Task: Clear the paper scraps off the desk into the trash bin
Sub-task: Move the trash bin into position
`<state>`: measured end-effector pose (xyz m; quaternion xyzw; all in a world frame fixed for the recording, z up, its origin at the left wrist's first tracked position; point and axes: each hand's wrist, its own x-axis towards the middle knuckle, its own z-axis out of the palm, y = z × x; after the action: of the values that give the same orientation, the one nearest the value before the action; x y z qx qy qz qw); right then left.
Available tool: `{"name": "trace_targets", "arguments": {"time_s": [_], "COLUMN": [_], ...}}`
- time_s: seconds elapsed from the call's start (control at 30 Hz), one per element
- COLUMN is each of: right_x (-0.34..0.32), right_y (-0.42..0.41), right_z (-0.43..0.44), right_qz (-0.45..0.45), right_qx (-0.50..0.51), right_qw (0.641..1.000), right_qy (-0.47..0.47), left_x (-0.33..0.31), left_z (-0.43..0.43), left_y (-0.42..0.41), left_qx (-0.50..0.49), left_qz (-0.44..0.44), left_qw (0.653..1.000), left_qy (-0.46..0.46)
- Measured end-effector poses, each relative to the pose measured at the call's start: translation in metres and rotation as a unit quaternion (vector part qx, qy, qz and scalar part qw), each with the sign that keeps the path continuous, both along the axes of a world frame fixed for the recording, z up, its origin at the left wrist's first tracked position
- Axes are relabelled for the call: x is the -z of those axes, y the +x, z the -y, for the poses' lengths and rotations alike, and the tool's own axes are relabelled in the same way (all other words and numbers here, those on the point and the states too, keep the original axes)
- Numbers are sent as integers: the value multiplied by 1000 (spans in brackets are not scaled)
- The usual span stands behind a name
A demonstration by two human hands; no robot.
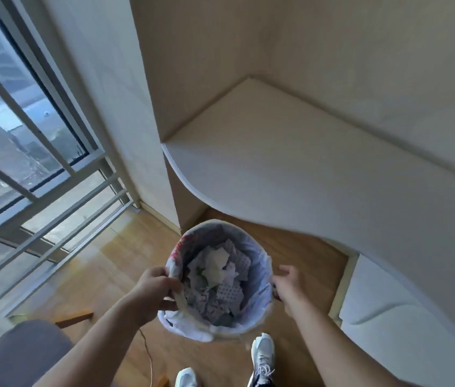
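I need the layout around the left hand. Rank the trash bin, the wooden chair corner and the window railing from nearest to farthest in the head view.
1. trash bin: left hand grips its rim.
2. wooden chair corner: lower left, on the floor.
3. window railing: far left.

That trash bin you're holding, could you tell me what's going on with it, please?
A person is standing beside the desk, gripping the trash bin by its rim with both bare hands: the left hand on one side and the right hand on the other. The bin is lined with a bag and already holds a heap of paper scraps. No scraps show on the visible part of the desk top, so the clearing looks about finished.
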<state>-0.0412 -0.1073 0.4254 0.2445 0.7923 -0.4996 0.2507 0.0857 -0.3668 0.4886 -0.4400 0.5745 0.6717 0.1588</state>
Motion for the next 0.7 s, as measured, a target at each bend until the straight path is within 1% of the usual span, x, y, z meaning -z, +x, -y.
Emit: {"name": "trace_targets", "arguments": {"time_s": [0.07,0.13,0.23,0.33,0.47,0.7], "right_x": [1,8,23,45,85,189], "right_y": [17,33,57,75,93,97], "right_z": [-26,-53,-95,-138,-197,-282], "right_qz": [73,114,141,166,170,128], "right_qx": [48,61,94,153,202,281], "right_qw": [995,990,984,970,959,945], "right_qy": [-47,-62,-58,-85,-106,-110], "left_x": [8,19,43,78,137,263], "left_z": [-11,-28,-60,-95,-146,-241], "left_y": [-1,-6,-17,-34,-55,-93], "left_qx": [45,89,145,203,268,322], "left_qz": [10,19,31,46,62,83], "left_qw": [999,996,989,978,961,941], "left_qy": [-1,1,-7,-11,-27,-58]}}
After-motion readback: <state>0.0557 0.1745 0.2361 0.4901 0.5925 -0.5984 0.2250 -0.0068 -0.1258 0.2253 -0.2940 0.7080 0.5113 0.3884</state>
